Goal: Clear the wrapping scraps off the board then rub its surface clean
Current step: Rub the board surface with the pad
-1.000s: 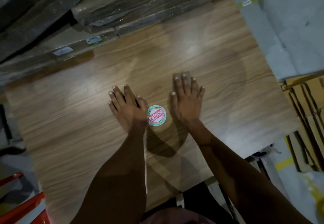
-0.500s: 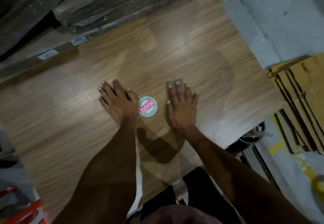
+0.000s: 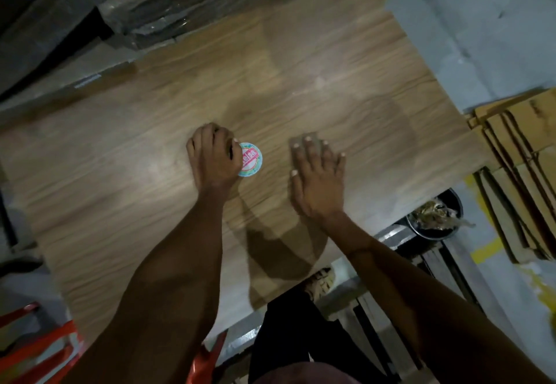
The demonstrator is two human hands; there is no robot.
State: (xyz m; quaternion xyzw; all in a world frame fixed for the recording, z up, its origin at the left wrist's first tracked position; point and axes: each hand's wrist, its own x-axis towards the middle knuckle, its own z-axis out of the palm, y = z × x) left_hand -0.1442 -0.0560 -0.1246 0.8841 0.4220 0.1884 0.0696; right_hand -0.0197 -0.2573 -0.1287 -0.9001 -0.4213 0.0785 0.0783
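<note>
Board (image 3: 346, 61): large rectangular panel, light-brown wood-grain finish with a soft sheen, lying flat. It fills most of the view. Its far edge runs along a stack of dark wrapped slabs (image 3: 180, 1); its right edge runs beside grey floor (image 3: 481, 22). The near edge sits over a metal frame (image 3: 388, 233).

Sticker (image 3: 252, 159): round, pale blue-green rim, red band with white letters. Stuck flat on the board about mid-surface, somewhat nearer the near edge than the far one. Its left part is covered by the left hand.

Left hand (image 3: 212, 158): fingers curled, tips bent down onto the board at the sticker's left rim. Whether a fingertip has the rim pinched cannot be told; motion blur.

Right hand (image 3: 317, 179): flat, palm down, fingers straight and slightly spread, thumb out to the left. Under the fingertips a small grey-brown pad (image 3: 304, 140) shows, pressed to the board, to the right of the sticker and apart from it.

Surroundings: flattened cardboard (image 3: 523, 155) stacked off the board's near-right corner. A dark bucket (image 3: 436, 221) holding crumpled scraps stands below the near edge, right side. Red frame (image 3: 39, 344) at lower left, off the board.
</note>
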